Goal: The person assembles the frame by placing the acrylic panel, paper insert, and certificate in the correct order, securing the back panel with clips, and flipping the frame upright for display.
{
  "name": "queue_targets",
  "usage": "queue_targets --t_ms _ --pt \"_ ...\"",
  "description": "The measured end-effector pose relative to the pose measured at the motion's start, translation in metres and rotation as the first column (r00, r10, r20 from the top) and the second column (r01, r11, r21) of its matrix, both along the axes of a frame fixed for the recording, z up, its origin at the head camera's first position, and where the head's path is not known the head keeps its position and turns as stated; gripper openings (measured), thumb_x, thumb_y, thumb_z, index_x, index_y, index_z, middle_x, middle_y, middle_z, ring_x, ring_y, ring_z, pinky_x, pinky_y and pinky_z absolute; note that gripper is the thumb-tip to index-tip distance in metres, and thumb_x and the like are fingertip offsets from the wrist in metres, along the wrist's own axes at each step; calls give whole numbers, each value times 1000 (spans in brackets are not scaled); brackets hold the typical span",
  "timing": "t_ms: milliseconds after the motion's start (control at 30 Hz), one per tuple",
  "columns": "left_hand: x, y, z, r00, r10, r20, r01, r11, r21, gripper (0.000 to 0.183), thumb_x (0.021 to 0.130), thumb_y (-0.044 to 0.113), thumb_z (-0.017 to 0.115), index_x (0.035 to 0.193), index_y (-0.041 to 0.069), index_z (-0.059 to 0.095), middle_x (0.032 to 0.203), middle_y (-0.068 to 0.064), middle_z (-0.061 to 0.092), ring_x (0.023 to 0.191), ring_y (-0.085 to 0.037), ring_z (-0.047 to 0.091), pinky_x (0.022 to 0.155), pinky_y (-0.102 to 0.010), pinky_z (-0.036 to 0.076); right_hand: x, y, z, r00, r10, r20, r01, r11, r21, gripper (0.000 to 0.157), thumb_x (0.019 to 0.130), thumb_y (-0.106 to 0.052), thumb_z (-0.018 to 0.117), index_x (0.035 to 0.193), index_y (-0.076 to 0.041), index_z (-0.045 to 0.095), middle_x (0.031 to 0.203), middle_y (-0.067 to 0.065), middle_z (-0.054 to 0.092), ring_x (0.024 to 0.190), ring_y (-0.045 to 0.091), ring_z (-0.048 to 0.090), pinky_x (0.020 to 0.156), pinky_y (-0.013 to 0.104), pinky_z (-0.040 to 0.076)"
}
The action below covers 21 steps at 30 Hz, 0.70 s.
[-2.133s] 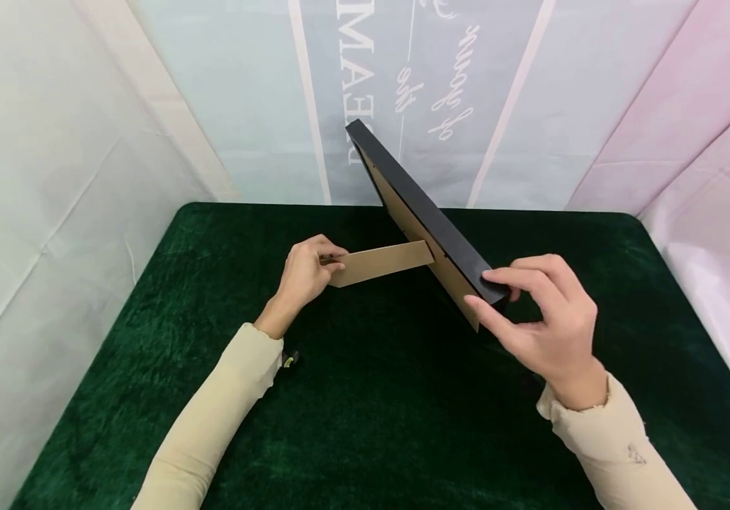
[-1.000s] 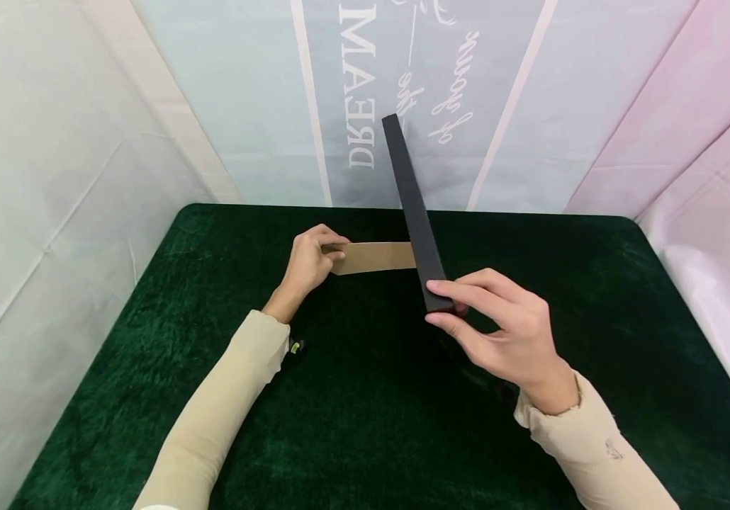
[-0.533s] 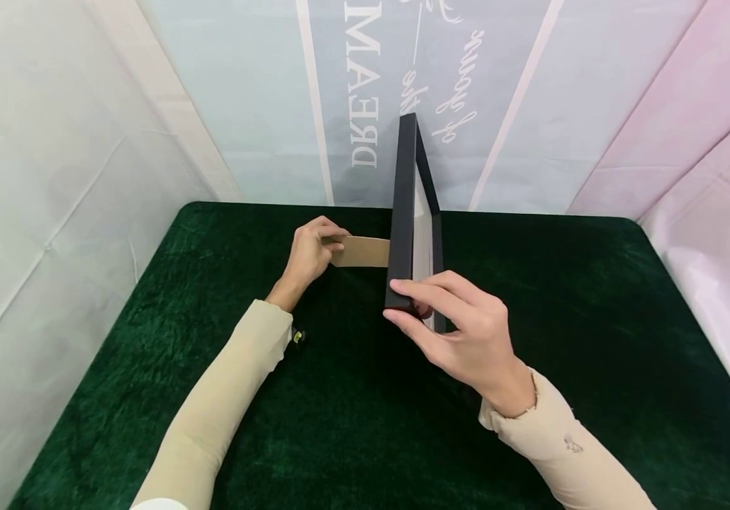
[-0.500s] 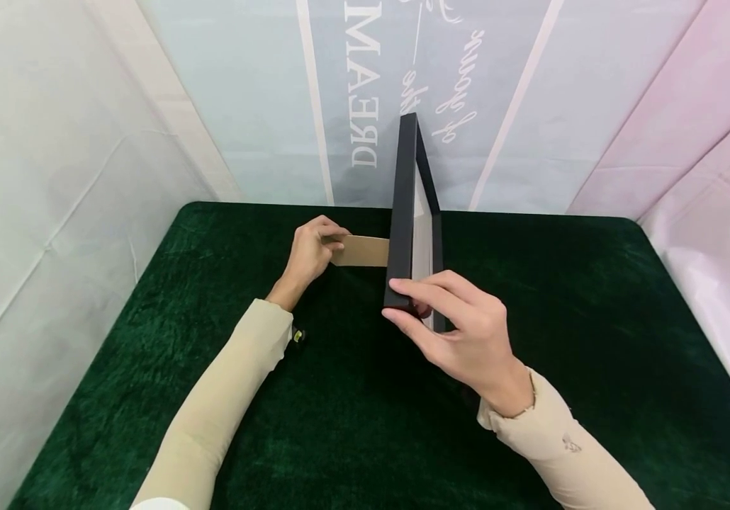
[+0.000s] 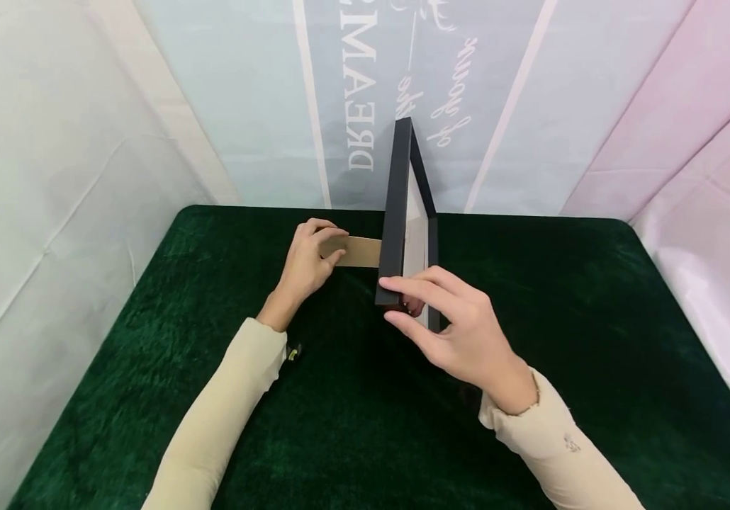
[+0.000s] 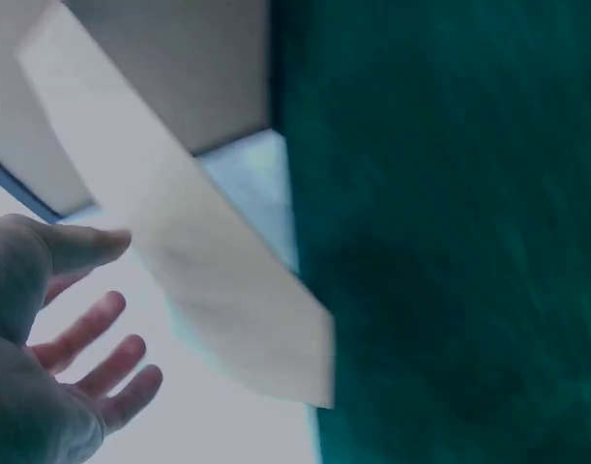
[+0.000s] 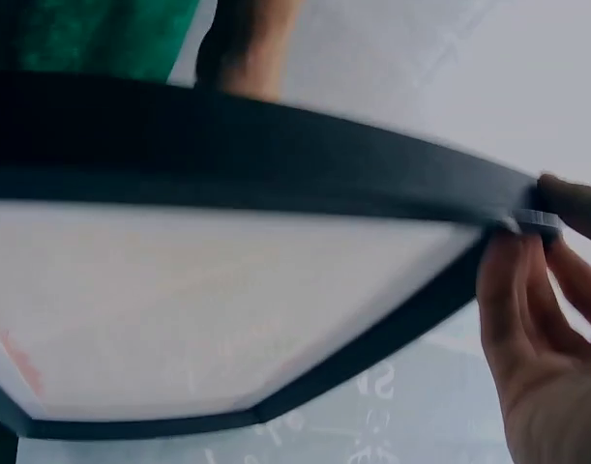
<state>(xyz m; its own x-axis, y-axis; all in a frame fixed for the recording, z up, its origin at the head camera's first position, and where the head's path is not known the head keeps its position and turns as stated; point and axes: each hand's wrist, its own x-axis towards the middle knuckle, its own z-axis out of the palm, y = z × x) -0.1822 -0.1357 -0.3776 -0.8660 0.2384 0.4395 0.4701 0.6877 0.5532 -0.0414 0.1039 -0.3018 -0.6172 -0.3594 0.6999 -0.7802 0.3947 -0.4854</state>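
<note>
A black picture frame [image 5: 395, 205] stands upright, nearly edge-on, toward the back of the green cloth; its pale front faces right. From its back a tan cardboard stand leg [image 5: 362, 252] sticks out to the left. My left hand [image 5: 304, 258] is at the leg's outer end, thumb and fingers spread apart; in the left wrist view the fingers are beside the leg [image 6: 213, 256], not closed round it. With thumb and fingers my right hand [image 5: 457, 326] holds the frame's near upper corner, as the right wrist view of the frame [image 7: 227, 145] also shows.
Dark green velvet cloth [image 5: 339, 425] covers the table. A pale backdrop [image 5: 250, 106] with mirrored white lettering rises right behind the frame. White fabric [image 5: 40, 212] hangs at the left, and pinkish fabric [image 5: 709, 177] at the right.
The frame has turned from showing its back to showing its front and moved left, carried by my right hand. My left hand's pinch on the stand leg has loosened.
</note>
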Motion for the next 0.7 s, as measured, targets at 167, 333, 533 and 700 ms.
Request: queue_targets --t_ms 167,333,533,700 --pt "54 15 38 995 -53 -79 72 963 261 22 99 24 63 113 8 70 105 -8 65 98 -19 61 86 -38 54 -5 16 7 996 48 74 -53 997 56 55 78 -11 84 130 -14 65 93 -3 64 82 5 58 76 15 51" --pt "111 42 70 964 -217 -154 258 904 342 51 98 53 55 124 10 61 102 -6 62 90 -15 61 75 -29 57 -10 34 13 993 63 97 -71 995 77 63 73 -8 87 132 -12 64 96 -3 64 85 6 60 78 17 52" --pt "138 62 82 963 -187 -196 226 954 198 52 88 37 76 129 11 57 107 -6 58 91 -14 60 79 -25 56 -20 55 20 992 -30 123 21 997 77 66 75 1 83 136 -12 60 99 -1 66 85 9 62 81 14 52" --pt "141 68 83 964 -112 -241 148 980 134 45 86 24 76 124 7 61 106 -7 61 89 -15 62 79 -27 57 -30 64 20 987 -124 104 114 989 98 57 83 -3 78 136 -14 60 98 -1 66 84 3 62 80 12 51"
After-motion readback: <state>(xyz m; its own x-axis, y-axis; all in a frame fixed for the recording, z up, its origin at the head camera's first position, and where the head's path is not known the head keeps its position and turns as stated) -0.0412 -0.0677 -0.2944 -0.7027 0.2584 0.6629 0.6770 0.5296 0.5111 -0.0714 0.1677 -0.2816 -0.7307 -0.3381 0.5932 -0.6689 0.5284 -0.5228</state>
